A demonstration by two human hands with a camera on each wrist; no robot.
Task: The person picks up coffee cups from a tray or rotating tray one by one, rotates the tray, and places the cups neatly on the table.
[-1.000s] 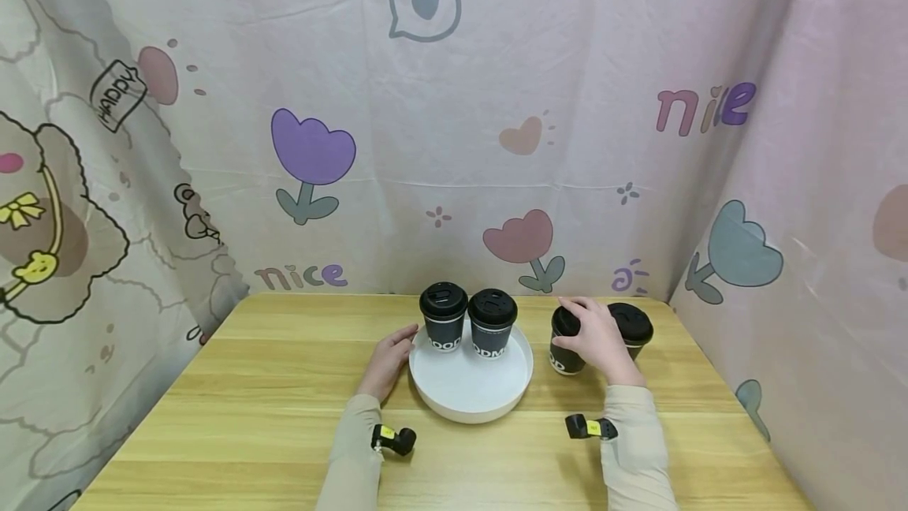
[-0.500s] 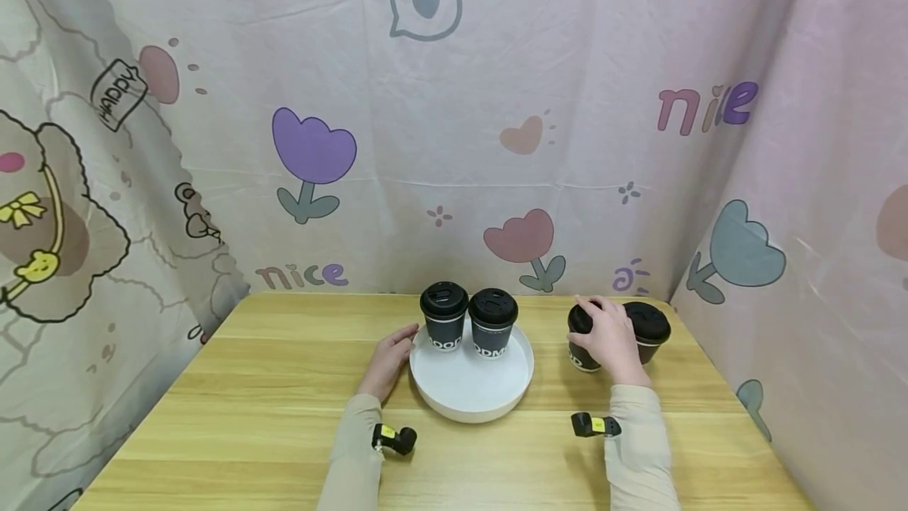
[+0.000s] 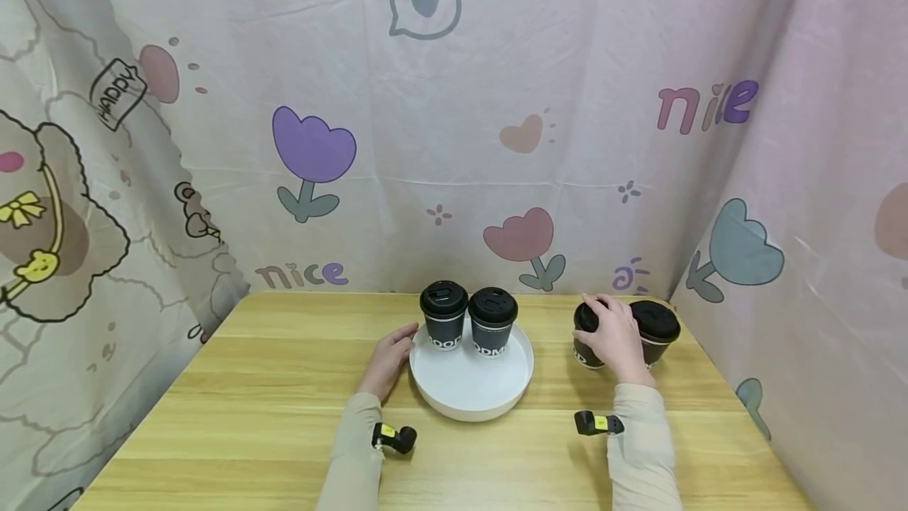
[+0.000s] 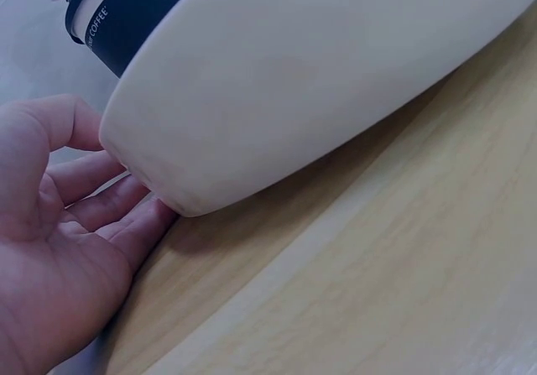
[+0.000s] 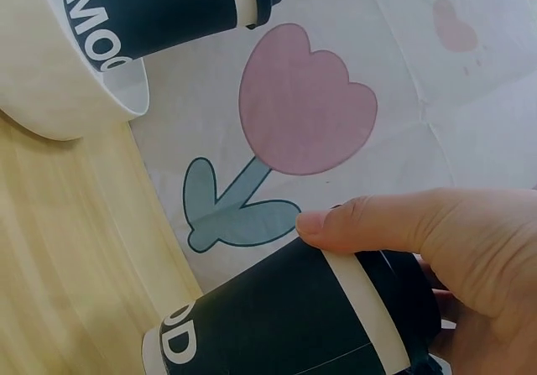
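My left hand [image 3: 386, 361] holds the left side of a round white tray [image 3: 471, 397], with bent fingers at its outer wall, as the left wrist view shows. Two dark paper coffee cups with black lids stand upright in the tray: a left cup [image 3: 444, 330] and a right cup [image 3: 491, 337]. Off to the right, my right hand [image 3: 615, 337] grips a third coffee cup [image 5: 277, 316] around its lid and upper part. Its thumb lies on the near side of the lid band; the other fingers are mostly hidden. Beside that hand is another lidded coffee cup [image 3: 656, 326], partly covered.
Everything stands on a light wooden table [image 3: 284, 416]. A printed curtain [image 3: 426, 101] hangs right behind the far edge and along both sides. The gripped cup and the one beside it are near the table's back right corner.
My right hand has moved to the right with the gripped coffee cup, and the cup beside it has shifted right too. The left hand, the tray and its two cups have stayed put.
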